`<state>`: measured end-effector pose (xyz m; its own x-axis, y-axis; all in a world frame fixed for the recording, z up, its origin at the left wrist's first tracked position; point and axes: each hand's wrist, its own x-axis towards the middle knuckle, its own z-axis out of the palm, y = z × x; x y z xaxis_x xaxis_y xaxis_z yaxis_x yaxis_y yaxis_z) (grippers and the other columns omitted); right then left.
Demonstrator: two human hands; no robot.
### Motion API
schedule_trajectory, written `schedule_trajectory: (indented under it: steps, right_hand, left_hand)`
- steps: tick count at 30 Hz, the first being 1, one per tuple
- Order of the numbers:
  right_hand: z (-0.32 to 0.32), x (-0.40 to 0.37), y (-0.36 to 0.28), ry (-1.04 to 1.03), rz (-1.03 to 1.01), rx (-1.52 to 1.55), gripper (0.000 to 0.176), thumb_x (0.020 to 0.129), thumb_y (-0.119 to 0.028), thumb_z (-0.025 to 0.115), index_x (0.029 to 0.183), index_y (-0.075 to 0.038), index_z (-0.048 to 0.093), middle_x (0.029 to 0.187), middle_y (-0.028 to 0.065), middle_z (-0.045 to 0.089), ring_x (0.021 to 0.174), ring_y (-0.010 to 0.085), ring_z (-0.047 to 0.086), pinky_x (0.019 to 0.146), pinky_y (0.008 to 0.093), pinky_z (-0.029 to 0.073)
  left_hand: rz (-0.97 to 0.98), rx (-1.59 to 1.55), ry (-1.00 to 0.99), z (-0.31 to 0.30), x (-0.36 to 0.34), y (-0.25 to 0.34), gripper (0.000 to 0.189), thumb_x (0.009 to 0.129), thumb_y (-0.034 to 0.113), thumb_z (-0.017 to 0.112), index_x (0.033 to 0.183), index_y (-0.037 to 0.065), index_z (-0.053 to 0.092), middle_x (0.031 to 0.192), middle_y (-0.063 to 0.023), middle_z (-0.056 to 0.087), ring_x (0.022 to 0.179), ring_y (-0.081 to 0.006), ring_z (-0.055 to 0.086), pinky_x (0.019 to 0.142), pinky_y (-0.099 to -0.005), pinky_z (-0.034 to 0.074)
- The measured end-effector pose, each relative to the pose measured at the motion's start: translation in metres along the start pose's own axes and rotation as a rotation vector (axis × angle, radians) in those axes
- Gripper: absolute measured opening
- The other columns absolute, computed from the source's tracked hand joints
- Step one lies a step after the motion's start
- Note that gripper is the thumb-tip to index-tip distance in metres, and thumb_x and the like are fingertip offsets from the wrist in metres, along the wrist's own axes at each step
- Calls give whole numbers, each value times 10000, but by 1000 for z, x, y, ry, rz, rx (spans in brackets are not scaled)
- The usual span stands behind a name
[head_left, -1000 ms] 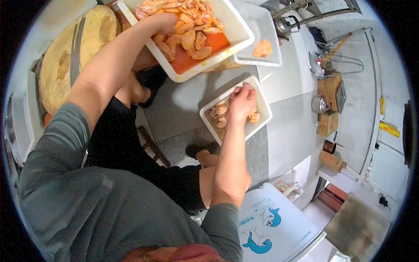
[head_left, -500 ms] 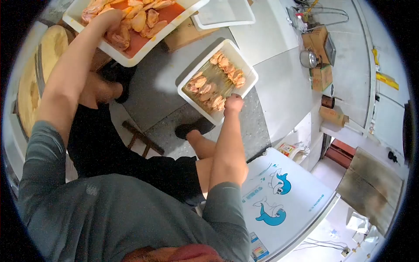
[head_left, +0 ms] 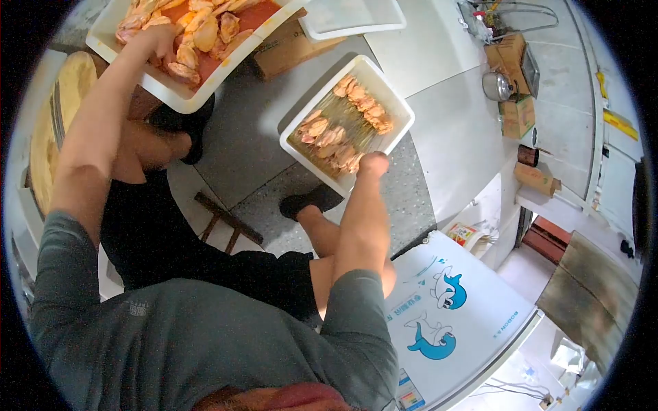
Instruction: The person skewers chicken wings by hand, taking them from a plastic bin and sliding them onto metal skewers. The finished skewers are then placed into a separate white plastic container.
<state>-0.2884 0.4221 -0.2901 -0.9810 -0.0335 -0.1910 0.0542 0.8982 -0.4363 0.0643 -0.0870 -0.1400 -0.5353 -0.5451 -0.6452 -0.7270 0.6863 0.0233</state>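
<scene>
Since one second ago, the right hand [head_left: 373, 164] has been drawn back from over the inside of the small tub [head_left: 394, 99] to its lower right rim, so that two rows of skewered meat [head_left: 363, 106] are now uncovered. Most of the writing is carried by the white freezer [head_left: 480, 294]: "BOBON" can be read near the edge of its lid, while the larger blue characters beside two dolphins [head_left: 449, 289] are too blurred to be made out. A striped label [head_left: 411, 392] is stuck at the freezer's lower edge, and a printed packet [head_left: 462, 236] is seen behind it; their print is too small to be read. Loose wings [head_left: 205, 34] are heaped in red liquid in the big tub [head_left: 179, 98], at upper left. Among them the left hand [head_left: 161, 46] is lowered, with wings lying just beyond and below its fingers; whether one is gripped cannot be told. The right hand is curled beside the end of the nearer skewered row, the farther row lying beyond it; whether a stick is held cannot be seen. A kettle [head_left: 497, 87] is seen well apart, at the right.
</scene>
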Motion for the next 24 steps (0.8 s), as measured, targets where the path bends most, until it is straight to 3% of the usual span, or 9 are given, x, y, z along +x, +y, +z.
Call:
schedule_trajectory:
  steps: [4, 6, 7, 10, 11, 14, 15, 18, 24]
  right_hand:
    - [-4, -17, 3, 64, 55, 13, 229, 810, -166, 570, 881, 38, 646, 886, 259, 660, 854, 404, 651, 750, 460, 516]
    - [-20, -27, -18, 39, -60, 30, 254, 821, -197, 568, 899, 31, 650, 858, 257, 660, 833, 399, 653, 737, 469, 515]
    - [-20, -19, -19, 31, -161, -16, 265, 825, -211, 566, 905, 27, 651, 839, 254, 661, 812, 391, 655, 726, 476, 513]
    - [-19, -9, -50, -26, -181, 189, 287, 885, -235, 541, 907, 29, 652, 795, 222, 664, 716, 320, 637, 661, 435, 498]
    - [-41, -23, -82, -54, -219, 235, 294, 901, -238, 537, 906, 34, 650, 775, 199, 664, 683, 290, 623, 635, 411, 490]
    - [-82, -57, -136, -216, -315, 485, 247, 931, -215, 539, 945, 16, 627, 686, 75, 578, 547, 151, 503, 494, 291, 405]
    - [-91, -69, -151, -284, -346, 590, 220, 939, -202, 541, 964, 4, 616, 651, 25, 535, 495, 97, 449, 437, 243, 366]
    - [-143, -141, -196, -511, -364, 720, 203, 971, -171, 498, 1021, -3, 600, 651, -8, 508, 497, 66, 433, 435, 208, 339]
    - [-181, -228, -218, -774, -365, 848, 189, 979, -150, 500, 1040, -1, 599, 666, -19, 522, 537, 43, 434, 473, 180, 350]
  left_hand:
    - [31, -30, 190, 15, 3, -3, 404, 578, 198, 822, 884, -17, 670, 718, -154, 669, 632, -283, 631, 541, -391, 490]
    - [111, -58, 125, 10, 3, -1, 559, 564, 216, 804, 1046, -4, 628, 905, -186, 690, 832, -318, 648, 701, -415, 511]
    - [133, -109, 232, 7, -9, 4, 569, 580, 219, 796, 1070, -12, 623, 978, -197, 683, 885, -324, 650, 730, -420, 515]
    - [70, -134, 292, 5, -14, 22, 250, 664, 160, 738, 781, -53, 675, 807, -219, 673, 755, -328, 661, 626, -409, 520]
    - [109, -24, 205, 4, -5, 19, 257, 682, 168, 734, 823, -41, 683, 785, -201, 674, 733, -301, 657, 612, -399, 516]
    - [-8, -147, 298, -3, -20, 32, 238, 709, 165, 711, 852, -24, 687, 797, -189, 677, 687, -282, 647, 588, -380, 515]
    - [54, -169, 340, -4, -20, 26, 239, 748, 179, 682, 868, -27, 671, 792, -178, 675, 656, -278, 638, 561, -387, 515]
    - [1, -477, 353, -24, -39, 30, 295, 777, 221, 680, 903, -42, 639, 772, -165, 659, 614, -273, 631, 526, -387, 516]
    - [70, -463, 324, -8, -5, 4, 322, 821, 222, 673, 970, -53, 599, 789, -171, 636, 596, -262, 632, 517, -381, 534]
